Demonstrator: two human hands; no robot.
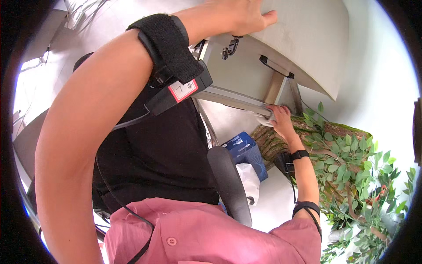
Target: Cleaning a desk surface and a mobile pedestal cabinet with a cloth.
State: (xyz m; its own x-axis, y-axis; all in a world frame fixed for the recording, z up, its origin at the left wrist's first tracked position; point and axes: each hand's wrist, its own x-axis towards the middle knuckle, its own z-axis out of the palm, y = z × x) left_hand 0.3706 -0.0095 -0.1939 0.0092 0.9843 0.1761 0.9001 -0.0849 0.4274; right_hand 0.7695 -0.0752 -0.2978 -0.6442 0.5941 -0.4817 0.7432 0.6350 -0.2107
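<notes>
At the top edge of the head view, my left hand lies at the edge of a pale wood-grain tabletop. Its thumb points right, and its fingers are partly cut off by the frame. Lower down, my right hand grips a pale cloth, mostly covered by the fingers. The cloth is against the end of a light rail below the tabletop. Between the hands is a pale panel with a black handle. A small black metal fitting hangs under my left hand.
A black chair armrest stands beside my lap. Past it are a blue printed box and a white bag. A bark-covered trunk with leafy branches fills the right. Cables lie at upper left.
</notes>
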